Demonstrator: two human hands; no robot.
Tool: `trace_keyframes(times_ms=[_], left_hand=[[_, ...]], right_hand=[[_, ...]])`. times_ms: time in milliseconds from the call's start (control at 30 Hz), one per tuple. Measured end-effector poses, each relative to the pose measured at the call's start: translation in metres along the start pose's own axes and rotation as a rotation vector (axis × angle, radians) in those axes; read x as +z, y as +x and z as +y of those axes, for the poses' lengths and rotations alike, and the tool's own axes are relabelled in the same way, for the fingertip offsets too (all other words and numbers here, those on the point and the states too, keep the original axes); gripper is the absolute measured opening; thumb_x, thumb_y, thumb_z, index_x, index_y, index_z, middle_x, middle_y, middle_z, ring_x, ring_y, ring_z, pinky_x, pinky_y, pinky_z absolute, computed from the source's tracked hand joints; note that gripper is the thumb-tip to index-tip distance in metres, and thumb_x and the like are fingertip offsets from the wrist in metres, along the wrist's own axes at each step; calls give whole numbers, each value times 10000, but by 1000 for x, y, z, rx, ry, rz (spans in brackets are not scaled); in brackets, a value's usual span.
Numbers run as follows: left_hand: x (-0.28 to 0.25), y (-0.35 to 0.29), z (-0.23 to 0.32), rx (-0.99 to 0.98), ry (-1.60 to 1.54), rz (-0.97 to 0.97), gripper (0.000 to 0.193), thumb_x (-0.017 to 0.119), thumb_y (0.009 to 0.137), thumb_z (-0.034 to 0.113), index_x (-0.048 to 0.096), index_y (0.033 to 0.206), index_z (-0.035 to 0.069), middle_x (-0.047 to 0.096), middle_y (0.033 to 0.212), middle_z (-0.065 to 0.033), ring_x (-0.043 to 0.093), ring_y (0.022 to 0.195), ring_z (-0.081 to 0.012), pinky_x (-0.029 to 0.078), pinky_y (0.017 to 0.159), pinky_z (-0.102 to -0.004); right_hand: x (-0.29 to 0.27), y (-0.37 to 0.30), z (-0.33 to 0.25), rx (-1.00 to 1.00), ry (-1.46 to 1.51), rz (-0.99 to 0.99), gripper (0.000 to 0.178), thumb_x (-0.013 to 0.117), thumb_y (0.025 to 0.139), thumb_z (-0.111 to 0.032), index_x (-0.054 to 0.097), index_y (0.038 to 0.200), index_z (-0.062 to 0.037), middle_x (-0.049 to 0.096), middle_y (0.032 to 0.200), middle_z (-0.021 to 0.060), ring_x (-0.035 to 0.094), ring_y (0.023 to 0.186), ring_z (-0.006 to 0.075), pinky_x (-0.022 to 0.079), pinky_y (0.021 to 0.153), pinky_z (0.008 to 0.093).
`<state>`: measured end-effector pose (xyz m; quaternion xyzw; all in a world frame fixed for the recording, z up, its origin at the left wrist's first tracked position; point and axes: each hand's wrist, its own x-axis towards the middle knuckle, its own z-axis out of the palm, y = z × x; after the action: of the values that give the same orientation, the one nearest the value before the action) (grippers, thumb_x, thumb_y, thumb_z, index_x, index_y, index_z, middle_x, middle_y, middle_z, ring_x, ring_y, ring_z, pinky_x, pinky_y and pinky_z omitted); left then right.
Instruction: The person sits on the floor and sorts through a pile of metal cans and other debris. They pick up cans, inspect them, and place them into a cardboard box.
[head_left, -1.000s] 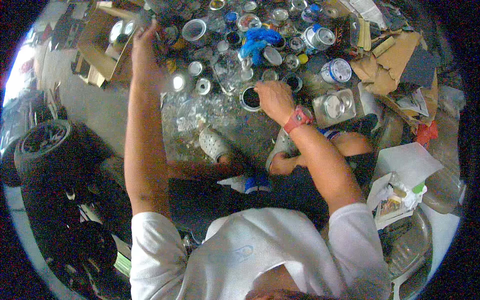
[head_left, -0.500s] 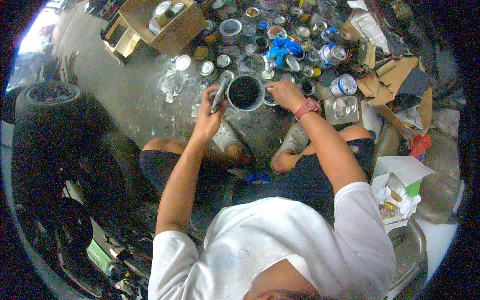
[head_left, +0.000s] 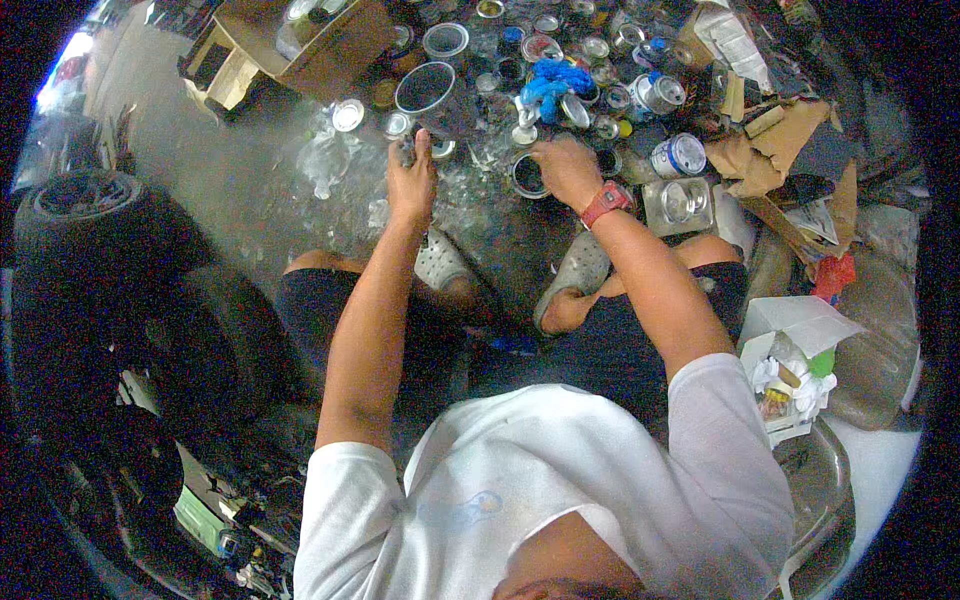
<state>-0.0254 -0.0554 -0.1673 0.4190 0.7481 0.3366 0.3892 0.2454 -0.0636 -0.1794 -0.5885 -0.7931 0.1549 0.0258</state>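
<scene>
The clear cup (head_left: 430, 94) has shifted up-left in the frame, leaving the can (head_left: 526, 178) unobstructed in the right hand's (head_left: 568, 168) pinch. The left hand's (head_left: 411, 178) grip is unclear.

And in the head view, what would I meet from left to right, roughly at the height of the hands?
Black tyre, crumpled plastic, left hand, open can, right hand, blue-and-white can, torn cardboard.

Arms (head_left: 365, 345) extended | left hand (head_left: 412, 182) — thumb forward | right hand (head_left: 568, 172) — palm down
</scene>
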Motion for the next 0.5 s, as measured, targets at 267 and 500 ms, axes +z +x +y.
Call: trace_keyframes(times_ms=[267, 500], left_hand=[[12, 3, 15, 125, -62, 52, 872, 583, 994, 633, 403, 1514, -44, 587, 1382, -320, 578, 1296, -400, 424, 1097, -458], [10, -12, 42, 124, -130, 40, 802, 592, 1011, 595, 444, 1444, -64, 619, 1304, -284, 610, 1196, -345, 448, 1050, -427]], right_hand=[[4, 5, -2, 10, 85, -21, 258, 594, 984, -259, 759, 1033, -67, 711, 913, 232, 679, 881, 457, 531, 790, 585], [-1, 4, 4, 43, 79, -2, 253, 595, 988, -259, 765, 1088, -100, 710, 933, 235, 688, 883, 444, 544, 772, 570]])
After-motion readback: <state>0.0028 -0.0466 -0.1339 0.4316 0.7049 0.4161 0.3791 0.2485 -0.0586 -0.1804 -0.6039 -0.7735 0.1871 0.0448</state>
